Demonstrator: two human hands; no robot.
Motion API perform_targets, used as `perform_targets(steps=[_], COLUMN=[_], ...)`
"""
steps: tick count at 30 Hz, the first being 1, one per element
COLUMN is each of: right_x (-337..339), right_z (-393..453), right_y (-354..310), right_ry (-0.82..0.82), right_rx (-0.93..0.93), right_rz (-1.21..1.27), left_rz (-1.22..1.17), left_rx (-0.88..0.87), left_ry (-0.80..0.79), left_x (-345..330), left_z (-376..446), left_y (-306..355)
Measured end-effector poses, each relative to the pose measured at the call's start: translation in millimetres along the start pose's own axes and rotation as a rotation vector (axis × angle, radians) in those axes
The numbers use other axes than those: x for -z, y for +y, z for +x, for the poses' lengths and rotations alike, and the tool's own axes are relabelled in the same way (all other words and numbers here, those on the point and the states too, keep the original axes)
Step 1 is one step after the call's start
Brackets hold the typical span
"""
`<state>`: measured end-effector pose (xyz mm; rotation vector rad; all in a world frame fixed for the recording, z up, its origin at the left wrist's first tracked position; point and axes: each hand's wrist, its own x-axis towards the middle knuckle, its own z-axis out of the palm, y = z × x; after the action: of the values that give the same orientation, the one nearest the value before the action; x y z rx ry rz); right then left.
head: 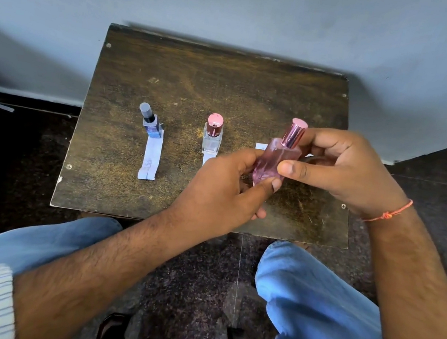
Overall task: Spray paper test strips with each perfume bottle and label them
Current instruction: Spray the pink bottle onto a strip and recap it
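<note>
A pink perfume bottle (276, 155) with a shiny pink cap is held tilted above the small brown table (199, 85). My left hand (222, 189) grips its lower body and my right hand (345, 169) holds its upper part near the cap. A blue bottle with a grey cap (151, 121) stands at the left on the end of a white paper strip (149, 159) with writing on it. In the middle a clear bottle with a pink cap (212, 136) stands on another strip (207, 159), partly hidden by my left hand. A third strip (261, 146) shows behind the held bottle.
The table stands against a grey wall (239, 5) on a dark speckled floor (17, 154). My knees in blue jeans (313, 297) sit below the table's front edge. Scraps of paper (1, 106) lie on the floor at the left.
</note>
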<state>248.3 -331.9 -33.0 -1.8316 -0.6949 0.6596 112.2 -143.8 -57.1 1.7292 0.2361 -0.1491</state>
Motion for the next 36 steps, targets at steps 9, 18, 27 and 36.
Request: perform_targets(steps=[9, 18, 27, 36], right_x=[0.4, -14.3, -18.4, -19.5], right_z=[5.8, 13.7, 16.6, 16.4], right_y=[4.6, 9.4, 8.6, 6.7], right_ry=[0.219, 0.251, 0.229, 0.23], right_rx=[0.042, 0.025, 0.016, 0.016], right_rz=[-0.002, -0.07, -0.129, -0.161], left_rz=[0.228, 0.564, 0.696, 0.673], left_rx=[0.029, -0.267, -0.36, -0.354], left_ry=[-0.058, -0.31, -0.443, -0.446], left_x=[6.8, 2.3, -2.5, -0.9], left_z=[-7.4, -14.9, -23.1, -22.4], left_y=[2.9, 3.9, 4.7, 4.4])
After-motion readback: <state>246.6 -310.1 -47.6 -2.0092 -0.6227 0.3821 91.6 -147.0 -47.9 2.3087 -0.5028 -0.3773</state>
